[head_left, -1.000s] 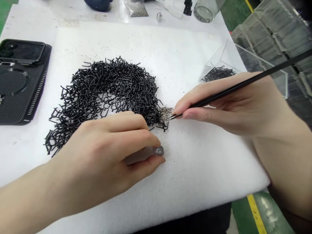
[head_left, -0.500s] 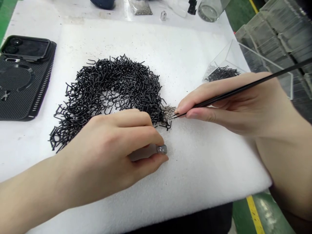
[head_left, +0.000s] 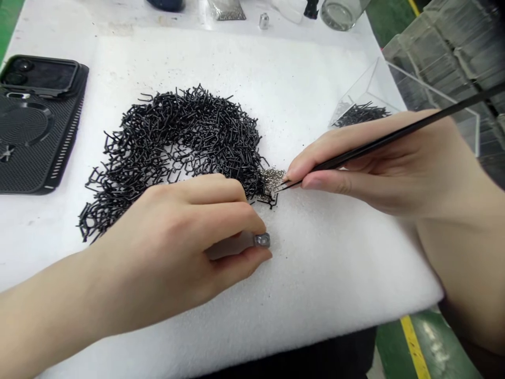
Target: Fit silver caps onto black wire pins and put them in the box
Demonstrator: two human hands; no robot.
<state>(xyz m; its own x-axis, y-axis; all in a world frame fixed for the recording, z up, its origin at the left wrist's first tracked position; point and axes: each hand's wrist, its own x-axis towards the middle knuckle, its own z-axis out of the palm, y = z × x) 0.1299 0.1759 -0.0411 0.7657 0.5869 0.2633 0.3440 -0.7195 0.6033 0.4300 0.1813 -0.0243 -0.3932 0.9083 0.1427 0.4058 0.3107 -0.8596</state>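
Note:
Between thumb and forefinger, my left hand (head_left: 189,242) pinches a small grey, partly see-through piece (head_left: 262,240), low over the white foam sheet (head_left: 339,273). My right hand (head_left: 371,163) is closed on black tweezers (head_left: 366,150), held like a pen. The two thin tips reach a little heap of tiny shiny metal bits (head_left: 272,179); whether they grip one is too small to tell. A large curved pile of short, bent black pieces (head_left: 197,121) lies beyond my left hand, touching the metal heap at its right end. My left hand hides part of the pile.
A black phone in a case (head_left: 39,126) lies at the left. Behind my right hand, a clear tray (head_left: 371,84) holds more black pieces. Along the back are a bag of small metal bits (head_left: 226,9), a small clear piece (head_left: 264,21) and a glass jar (head_left: 338,15). Clear boxes (head_left: 445,58) are stacked at the right.
The view has shifted slightly. Both hands keep nearly the same place and grip; the tweezers' tips stay at the metal bits.

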